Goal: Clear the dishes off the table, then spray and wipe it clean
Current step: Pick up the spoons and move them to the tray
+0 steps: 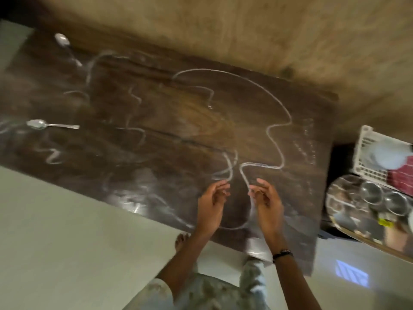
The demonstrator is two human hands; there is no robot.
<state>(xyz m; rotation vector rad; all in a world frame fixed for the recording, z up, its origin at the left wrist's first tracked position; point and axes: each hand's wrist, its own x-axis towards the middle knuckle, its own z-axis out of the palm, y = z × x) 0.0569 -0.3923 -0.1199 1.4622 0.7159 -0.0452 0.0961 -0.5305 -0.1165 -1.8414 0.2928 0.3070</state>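
My left hand and right hand hang side by side over the near edge of the table, palms facing each other, fingers loosely bent and holding nothing. A dark band circles my right wrist.

The table is dark wood with a glossy top, and pale, wavy smeared lines loop across it, from the far left corner round to a spot just ahead of my fingertips. Two spoons lie on it: one spoon at about nine o'clock from my hands, bowl to the left, and a second spoon at about ten o'clock, near the far left corner. They are well apart from each other.

Beyond the table, at twelve o'clock, stands a tan, rough-looking wall. The floor at seven o'clock is pale and smooth, and my bare foot shows at the table's edge.

At three o'clock, off the table's right end, a round steel tray carries small steel bowls. Just behind it sits a white slotted basket; its contents are too blurred to name.
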